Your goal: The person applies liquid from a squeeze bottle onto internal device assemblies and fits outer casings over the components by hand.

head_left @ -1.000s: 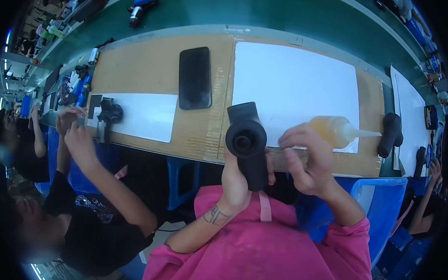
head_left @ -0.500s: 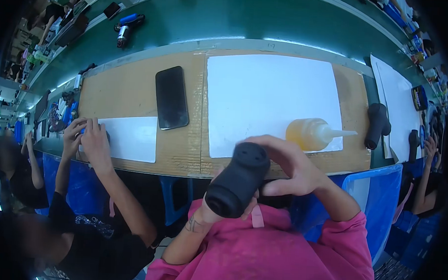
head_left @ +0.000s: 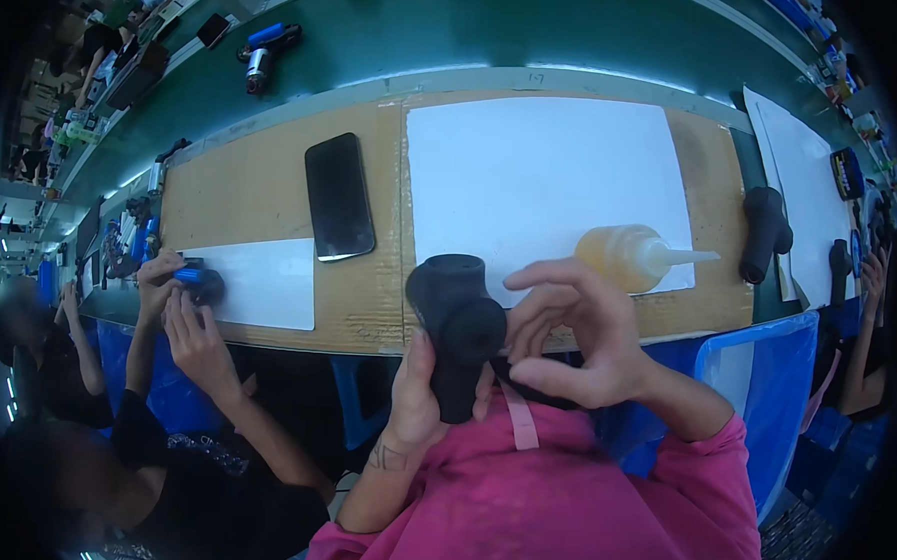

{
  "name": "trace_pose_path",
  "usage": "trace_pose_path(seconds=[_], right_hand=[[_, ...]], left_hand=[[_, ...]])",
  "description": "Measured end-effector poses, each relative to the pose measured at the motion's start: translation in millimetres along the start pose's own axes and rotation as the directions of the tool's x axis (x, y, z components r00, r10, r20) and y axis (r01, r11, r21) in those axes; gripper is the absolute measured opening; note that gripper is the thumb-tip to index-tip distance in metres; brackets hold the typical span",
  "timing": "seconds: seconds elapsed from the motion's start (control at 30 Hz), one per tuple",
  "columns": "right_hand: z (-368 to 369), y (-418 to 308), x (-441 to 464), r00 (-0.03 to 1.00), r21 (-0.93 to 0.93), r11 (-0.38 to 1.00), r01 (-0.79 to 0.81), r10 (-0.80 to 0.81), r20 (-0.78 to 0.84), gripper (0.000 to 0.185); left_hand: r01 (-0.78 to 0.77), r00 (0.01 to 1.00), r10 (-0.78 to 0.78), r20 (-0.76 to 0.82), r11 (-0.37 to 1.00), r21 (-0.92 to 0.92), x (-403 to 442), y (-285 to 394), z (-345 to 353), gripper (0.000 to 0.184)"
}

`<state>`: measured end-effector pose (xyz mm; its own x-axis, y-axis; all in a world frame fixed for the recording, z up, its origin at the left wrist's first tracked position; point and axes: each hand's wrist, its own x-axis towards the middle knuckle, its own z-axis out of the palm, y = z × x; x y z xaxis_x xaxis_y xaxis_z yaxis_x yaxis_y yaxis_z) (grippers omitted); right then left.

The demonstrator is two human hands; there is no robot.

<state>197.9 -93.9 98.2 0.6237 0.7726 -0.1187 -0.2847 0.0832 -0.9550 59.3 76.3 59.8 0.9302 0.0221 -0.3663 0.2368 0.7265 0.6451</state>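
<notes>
black device (head_left: pixel 436 297): held over the table's near edge
long axis: roughly twelve to six, round end toward three
left hand (head_left: pixel 415 399): nearer, grasping lower part from seven o'clock
right hand (head_left: pixel 596 332): just beside at three, loosely curved, seemingly unladen; contact unclear

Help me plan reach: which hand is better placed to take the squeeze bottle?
Probably the right hand: it's open and nearer the squeeze bottle, while the left hand grips the black massage gun.

The left forearm (head_left: pixel 372 495) points toward one o'clock, tattooed wrist (head_left: pixel 391 458) below a left hand (head_left: pixel 413 409) curled in a grip. The right forearm (head_left: pixel 679 392) points toward ten; the right hand (head_left: pixel 598 332) arches, thumb (head_left: pixel 564 382) and forefinger (head_left: pixel 559 273) parted.
</notes>
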Motion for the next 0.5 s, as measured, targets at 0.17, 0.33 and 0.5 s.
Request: trace_pose_path(seconds=[0.17, 0.33, 0.5], right_hand=[[-5, 1, 9, 0.9, -0.467, 0.769, 0.437, -0.38, 0.214, 0.076], [-12, 3, 10, 0.911, -0.583, 0.701, 0.412, -0.34, 0.236, 0.085], [-5, -3, 5, 0.995, -0.442, 0.893, 0.089, -0.062, 0.076, 0.098]], left_hand=[[0.099, 0.987, -0.072, 0.14, 0.975, -0.197, 3, 0, 2, 0.084], [0.274, 0.953, -0.193, 0.233, 0.876, -0.397, -2, -13, 7, 0.084], [0.051, 0.998, -0.055, 0.013, 0.982, 0.179, -1, -33, -9, 0.06]])
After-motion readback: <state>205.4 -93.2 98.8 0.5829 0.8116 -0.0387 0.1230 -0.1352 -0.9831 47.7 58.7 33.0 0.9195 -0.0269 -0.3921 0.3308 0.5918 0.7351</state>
